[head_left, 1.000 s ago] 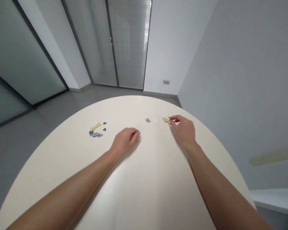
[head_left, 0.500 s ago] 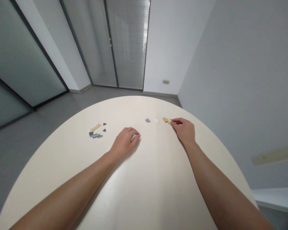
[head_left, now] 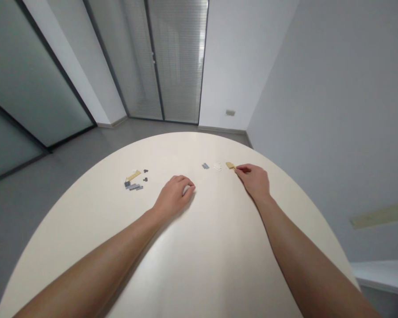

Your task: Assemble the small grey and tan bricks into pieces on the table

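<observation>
My left hand (head_left: 175, 194) rests on the white round table (head_left: 199, 247), its fingers curled round a small white piece (head_left: 186, 190) that is mostly hidden. Farther right, my right hand (head_left: 254, 180) is closed, thumb and forefinger pinched at the edge of the small tan pieces (head_left: 230, 165). A bit of tan shows at the fingertips; its exact shape is too small to tell. Just left of that pile lie several thin white pieces (head_left: 217, 166), then some small grey pieces (head_left: 205, 166).
At the left of the table lie a long tan piece (head_left: 134, 175), several grey strips (head_left: 134, 187), a dark grey block (head_left: 127, 183) and two small dark pieces (head_left: 145, 179). The table's curved far edge runs before a glass partition (head_left: 175, 66) and white walls.
My right fingertips have closed in a little on the tan pieces, and the loose bits beside them show less. My left hand keeps its place; the whole view has shifted slightly.
</observation>
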The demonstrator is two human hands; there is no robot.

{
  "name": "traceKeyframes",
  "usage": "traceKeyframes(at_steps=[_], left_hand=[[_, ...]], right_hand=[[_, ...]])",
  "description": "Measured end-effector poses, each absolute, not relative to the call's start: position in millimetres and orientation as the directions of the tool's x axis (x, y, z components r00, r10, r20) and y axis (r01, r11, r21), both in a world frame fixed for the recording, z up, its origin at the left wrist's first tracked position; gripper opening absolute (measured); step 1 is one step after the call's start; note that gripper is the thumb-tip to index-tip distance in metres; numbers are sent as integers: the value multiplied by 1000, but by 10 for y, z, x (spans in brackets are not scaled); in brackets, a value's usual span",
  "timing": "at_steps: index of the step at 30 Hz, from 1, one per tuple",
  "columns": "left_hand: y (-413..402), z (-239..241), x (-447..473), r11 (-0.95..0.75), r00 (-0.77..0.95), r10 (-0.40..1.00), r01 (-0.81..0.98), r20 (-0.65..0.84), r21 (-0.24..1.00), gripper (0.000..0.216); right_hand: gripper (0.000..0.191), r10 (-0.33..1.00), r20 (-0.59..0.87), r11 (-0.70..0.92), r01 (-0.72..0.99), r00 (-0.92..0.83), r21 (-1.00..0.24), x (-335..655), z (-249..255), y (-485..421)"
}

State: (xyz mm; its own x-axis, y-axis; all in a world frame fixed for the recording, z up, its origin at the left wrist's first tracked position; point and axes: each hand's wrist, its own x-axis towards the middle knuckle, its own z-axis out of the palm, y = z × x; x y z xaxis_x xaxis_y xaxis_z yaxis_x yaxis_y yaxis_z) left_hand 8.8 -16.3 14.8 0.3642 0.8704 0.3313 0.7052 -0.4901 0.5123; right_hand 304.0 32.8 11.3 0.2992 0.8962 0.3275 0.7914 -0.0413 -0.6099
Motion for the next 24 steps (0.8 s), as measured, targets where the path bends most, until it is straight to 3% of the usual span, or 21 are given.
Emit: traceKeyframes(at_steps=[24], left_hand=[[-157,129,84,-492,360,869,703,339,515,23]], right_hand=[[21,892,335,-45,798,303,-601,3045,89,331]])
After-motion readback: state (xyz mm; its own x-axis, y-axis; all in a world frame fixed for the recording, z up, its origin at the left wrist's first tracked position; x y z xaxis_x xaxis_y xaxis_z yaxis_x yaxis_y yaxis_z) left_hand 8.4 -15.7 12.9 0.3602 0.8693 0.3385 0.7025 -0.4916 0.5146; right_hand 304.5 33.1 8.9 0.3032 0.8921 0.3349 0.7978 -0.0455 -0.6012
